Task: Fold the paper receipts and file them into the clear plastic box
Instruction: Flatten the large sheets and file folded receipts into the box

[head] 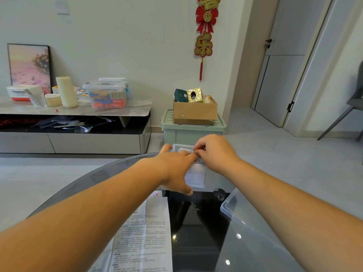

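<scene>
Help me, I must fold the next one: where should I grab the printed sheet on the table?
Probably its right edge, coming from the right: the printed sheet lies flat on other papers, and that edge borders bare glass table, leaving room to pinch it.

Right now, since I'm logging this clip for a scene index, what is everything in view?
box: one, clear, table's far side, under hands
receipts: few, white, inside box
lid: one, clear, table, right
papers: several, white, table, near left
table: one, dark glass, foreground
bin: one, pale green, floor beyond table
carton: one, brown, on bin
ornament: one, red-gold, wall
cabinet: one, grey, left wall
picture: one, pink, on cabinet
chair: one, grey, right edge
left hand: spread over box
right hand: pinches receipts at box rim
</scene>
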The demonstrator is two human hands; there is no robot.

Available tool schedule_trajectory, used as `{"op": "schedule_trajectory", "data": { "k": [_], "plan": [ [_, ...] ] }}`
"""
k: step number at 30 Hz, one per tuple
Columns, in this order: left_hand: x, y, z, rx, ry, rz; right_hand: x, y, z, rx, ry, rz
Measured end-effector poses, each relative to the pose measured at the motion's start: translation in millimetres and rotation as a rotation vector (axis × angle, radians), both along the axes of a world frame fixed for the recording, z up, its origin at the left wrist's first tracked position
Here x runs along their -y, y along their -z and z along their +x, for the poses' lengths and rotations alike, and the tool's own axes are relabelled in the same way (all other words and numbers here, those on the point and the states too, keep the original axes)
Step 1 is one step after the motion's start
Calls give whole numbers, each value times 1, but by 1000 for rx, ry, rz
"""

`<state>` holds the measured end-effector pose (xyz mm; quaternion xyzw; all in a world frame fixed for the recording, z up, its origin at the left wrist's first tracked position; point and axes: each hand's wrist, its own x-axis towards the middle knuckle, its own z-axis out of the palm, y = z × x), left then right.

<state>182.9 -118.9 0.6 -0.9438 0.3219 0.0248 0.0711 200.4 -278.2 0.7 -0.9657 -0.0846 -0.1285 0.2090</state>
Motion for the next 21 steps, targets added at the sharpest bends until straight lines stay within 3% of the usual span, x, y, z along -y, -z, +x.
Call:
{"op": "schedule_trajectory", "data": {
  "k": [6, 13, 21],
  "plan": [
    [-3, 8, 1, 55, 15, -41, 4, 3, -2, 54, -29, 103],
    [-4, 15, 3, 182, -10, -123, 13, 0, -5, -28, -154, 1],
    [-7, 20, 2, 133, -16, -195, 19, 10, -15, -20, -222, 78]
  ]
}}
